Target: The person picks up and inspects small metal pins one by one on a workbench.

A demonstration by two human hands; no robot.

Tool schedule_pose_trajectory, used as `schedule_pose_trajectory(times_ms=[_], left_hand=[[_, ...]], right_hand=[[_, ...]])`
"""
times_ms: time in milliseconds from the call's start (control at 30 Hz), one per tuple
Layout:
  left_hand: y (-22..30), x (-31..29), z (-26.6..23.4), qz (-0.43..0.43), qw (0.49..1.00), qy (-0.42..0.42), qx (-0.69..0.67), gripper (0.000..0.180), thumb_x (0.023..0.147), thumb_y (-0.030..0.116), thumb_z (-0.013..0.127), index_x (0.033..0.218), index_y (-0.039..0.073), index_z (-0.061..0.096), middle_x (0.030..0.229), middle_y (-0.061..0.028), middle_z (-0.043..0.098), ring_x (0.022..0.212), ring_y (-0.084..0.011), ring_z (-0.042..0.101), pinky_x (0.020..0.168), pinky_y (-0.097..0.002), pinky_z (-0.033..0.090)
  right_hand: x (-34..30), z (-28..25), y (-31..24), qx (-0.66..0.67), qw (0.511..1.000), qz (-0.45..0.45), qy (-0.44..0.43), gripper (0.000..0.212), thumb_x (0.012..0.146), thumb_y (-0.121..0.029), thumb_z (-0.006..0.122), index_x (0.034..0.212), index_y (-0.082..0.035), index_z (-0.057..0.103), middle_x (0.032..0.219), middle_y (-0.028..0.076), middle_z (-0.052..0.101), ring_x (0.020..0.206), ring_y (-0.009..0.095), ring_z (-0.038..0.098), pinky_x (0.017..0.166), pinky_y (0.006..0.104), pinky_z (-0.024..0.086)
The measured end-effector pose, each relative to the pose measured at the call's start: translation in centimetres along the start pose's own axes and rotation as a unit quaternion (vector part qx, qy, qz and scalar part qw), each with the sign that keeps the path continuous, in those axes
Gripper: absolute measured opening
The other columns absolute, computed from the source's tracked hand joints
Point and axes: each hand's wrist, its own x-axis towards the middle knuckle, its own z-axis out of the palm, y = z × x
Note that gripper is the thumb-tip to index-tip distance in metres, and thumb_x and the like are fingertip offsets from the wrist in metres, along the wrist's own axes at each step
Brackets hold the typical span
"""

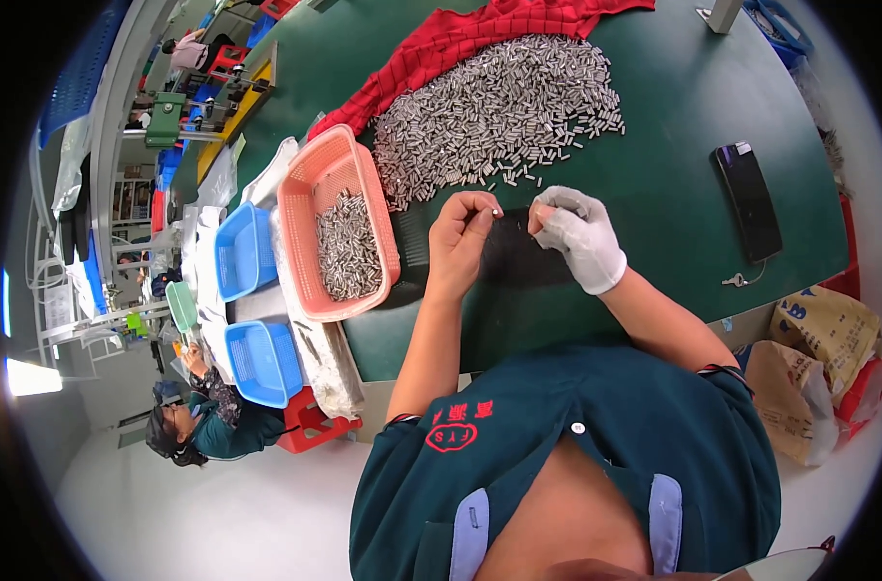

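Observation:
My bare left hand [463, 240] is closed in a pinch, with a small shiny metal pin [496, 212] between thumb and forefinger. Close to it on the right, my right hand [578, 242] wears a white glove that leaves some fingertips bare. Its fingers are pressed together, and whatever they hold is too small to make out. Both hands are over the dark green table [673, 116]. Beyond them lies a wide heap of short metal pins [504, 107], partly on a red checked cloth [431, 60]. Left of my left hand, a pink plastic basket [391, 237] holds many similar pins [348, 250].
A black phone [749, 201] with a key [735, 280] on a cord lies at the right. Two blue baskets [244, 254] [265, 363] stand left of the pink one. Another person [233, 416] sits at the far left; bags [799, 378] stand by the table's right side.

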Motion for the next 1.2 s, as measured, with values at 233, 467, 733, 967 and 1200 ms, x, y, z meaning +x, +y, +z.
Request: schedule_pose_trajectory(times_ms=[233, 467, 733, 967, 1200], left_hand=[[0.5, -0.7, 0.3, -0.004, 1.000, -0.004, -0.009, 0.004, 0.093, 0.002, 0.053, 0.096, 0.001, 0.055, 0.096, -0.0035, 0.055, 0.085, -0.0084, 0.048, 0.077, -0.0201, 0.038], [0.0, -1.3, 0.1, -0.033, 0.999, -0.011, 0.034, 0.004, 0.093, 0.002, 0.054, 0.097, 0.001, 0.055, 0.098, -0.0053, 0.055, 0.092, -0.0118, 0.050, 0.087, -0.0246, 0.040], [1.7, -1.7, 1.3, 0.024, 0.929, 0.008, 0.368, 0.004, 0.085, 0.002, 0.059, 0.089, 0.001, 0.057, 0.082, -0.0095, 0.061, 0.076, -0.0240, 0.056, 0.069, -0.0330, 0.045], [1.6, -1.4, 2.1, 0.118, 0.815, -0.102, 0.558, 0.007, 0.077, 0.003, 0.061, 0.083, 0.003, 0.057, 0.076, -0.0117, 0.058, 0.074, -0.0315, 0.054, 0.070, -0.0415, 0.043], [0.4, -0.7, 3.0, 0.097, 0.798, -0.146, 0.576, 0.011, 0.076, 0.004, 0.063, 0.085, 0.004, 0.057, 0.081, -0.0124, 0.058, 0.079, -0.0312, 0.053, 0.071, -0.0406, 0.043]], right_hand=[[0.0, 0.5, -0.7, 0.011, 0.999, 0.013, 0.036, 0.017, 0.086, -0.016, 0.056, 0.078, -0.001, 0.056, 0.067, 0.001, 0.049, 0.058, 0.008, 0.041, 0.054, 0.0229, 0.030], [0.2, 0.3, -0.7, 0.028, 0.999, 0.007, 0.036, 0.018, 0.087, -0.017, 0.056, 0.078, -0.001, 0.055, 0.066, 0.001, 0.047, 0.056, 0.008, 0.038, 0.054, 0.0234, 0.029], [0.4, -0.2, -0.3, 0.061, 0.998, -0.003, 0.030, 0.017, 0.088, -0.016, 0.058, 0.080, -0.001, 0.059, 0.069, 0.002, 0.054, 0.056, 0.006, 0.041, 0.052, 0.0218, 0.032], [0.3, 0.0, -0.9, 0.059, 0.996, -0.024, 0.054, 0.019, 0.088, -0.017, 0.055, 0.078, -0.001, 0.055, 0.062, 0.001, 0.046, 0.052, 0.008, 0.032, 0.054, 0.0250, 0.028], [0.3, -0.3, -0.9, 0.083, 0.994, -0.030, 0.063, 0.017, 0.089, -0.016, 0.056, 0.081, -0.002, 0.057, 0.067, 0.001, 0.050, 0.055, 0.006, 0.036, 0.053, 0.0230, 0.030]])
